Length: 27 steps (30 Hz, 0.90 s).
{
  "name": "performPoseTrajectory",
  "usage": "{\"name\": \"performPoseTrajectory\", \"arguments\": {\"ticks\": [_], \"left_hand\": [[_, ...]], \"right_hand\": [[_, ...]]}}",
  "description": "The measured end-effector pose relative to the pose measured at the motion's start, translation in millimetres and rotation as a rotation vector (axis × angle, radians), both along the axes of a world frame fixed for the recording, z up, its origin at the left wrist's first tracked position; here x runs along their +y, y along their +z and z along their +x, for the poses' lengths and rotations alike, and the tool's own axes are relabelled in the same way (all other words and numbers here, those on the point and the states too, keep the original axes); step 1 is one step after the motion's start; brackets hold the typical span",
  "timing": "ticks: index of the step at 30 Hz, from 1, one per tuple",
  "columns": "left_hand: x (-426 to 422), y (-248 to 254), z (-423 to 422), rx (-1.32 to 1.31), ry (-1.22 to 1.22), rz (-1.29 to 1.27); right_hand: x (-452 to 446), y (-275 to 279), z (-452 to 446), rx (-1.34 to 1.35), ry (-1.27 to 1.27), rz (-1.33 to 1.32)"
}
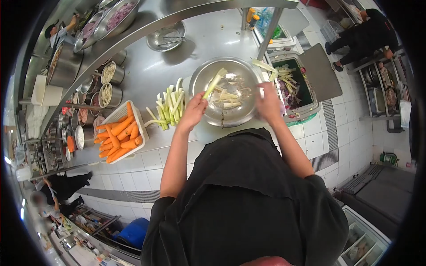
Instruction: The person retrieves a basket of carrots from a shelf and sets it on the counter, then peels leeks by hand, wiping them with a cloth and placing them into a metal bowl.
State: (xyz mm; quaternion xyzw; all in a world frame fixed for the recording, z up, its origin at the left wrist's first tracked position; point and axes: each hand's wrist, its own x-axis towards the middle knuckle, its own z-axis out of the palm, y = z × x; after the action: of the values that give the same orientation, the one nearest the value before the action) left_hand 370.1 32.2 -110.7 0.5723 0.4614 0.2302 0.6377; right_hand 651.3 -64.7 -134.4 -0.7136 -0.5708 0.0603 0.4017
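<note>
My left hand (194,111) is closed around the lower end of a pale green celery stalk (216,82), which points up over the left side of a wide steel bowl (204,116). Several pale peelings (224,95) lie inside that bowl. At the bowl's right rim is my right hand (270,104), smeared by motion, so its fingers do not show clearly. Pale strips (265,66) appear above it, between the bowl and a scrap bin (314,91); whether the hand touches them I cannot tell. A pile of celery stalks (171,106) lies left of the bowl.
A white basket of carrots (117,133) stands at the table's left. Another steel bowl (166,37) sits farther back, beneath a metal shelf rail (177,11). Steel pots (111,95) of chopped food line the left. Other people (366,37) stand at the right and left.
</note>
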Motion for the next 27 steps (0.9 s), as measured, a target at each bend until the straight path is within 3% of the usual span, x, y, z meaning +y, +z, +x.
{"name": "performPoseTrajectory", "arguments": {"ticks": [2,4,8,10,11,12,14,15,17,18,19,20,22,24,25,27], "left_hand": [[-6,-10,0,0.021,-0.003,-0.003],[-11,-21,5,0.025,-0.006,-0.002],[-14,-27,17,0.053,0.019,-0.028],[-17,-20,25,-0.034,0.035,-0.091],[-19,-15,27,-0.112,0.054,-0.153],[-20,-6,30,-0.113,0.050,-0.151],[-24,7,40,-0.198,-0.045,-0.206],[-27,4,46,-0.196,-0.060,-0.215],[-31,-2,66,-0.113,-0.154,0.005],[-37,-2,77,-0.124,-0.175,0.005],[-46,-1,86,0.000,-0.318,0.338],[-52,2,92,0.127,-0.447,0.675],[-51,34,99,0.046,-0.464,0.583],[-49,42,94,0.374,-0.529,0.560],[-53,46,91,0.372,-0.531,0.558],[-63,53,84,0.266,-0.516,0.525]], "right_hand": [[-21,-17,27,0.077,-0.208,-0.136],[-42,-26,47,-0.168,-0.087,-0.271],[-69,-63,46,-0.328,0.174,-0.169],[-74,-89,58,-0.115,0.052,-0.151],[-79,-98,65,0.179,-0.099,-0.275],[-82,-90,64,0.178,-0.102,-0.273],[-86,-34,53,0.980,-0.122,0.137],[-84,-5,44,1.046,0.003,0.148],[-74,19,22,1.044,0.185,0.048],[-62,29,3,0.906,0.228,0.032],[-49,28,-16,0.953,0.252,-0.059],[-33,21,-30,0.517,0.235,0.074],[-10,28,-28,0.491,0.109,0.117],[2,31,-5,0.487,-0.157,0.215],[5,19,16,0.734,-0.269,0.272],[-13,8,57,0.687,-0.445,0.276]]}}
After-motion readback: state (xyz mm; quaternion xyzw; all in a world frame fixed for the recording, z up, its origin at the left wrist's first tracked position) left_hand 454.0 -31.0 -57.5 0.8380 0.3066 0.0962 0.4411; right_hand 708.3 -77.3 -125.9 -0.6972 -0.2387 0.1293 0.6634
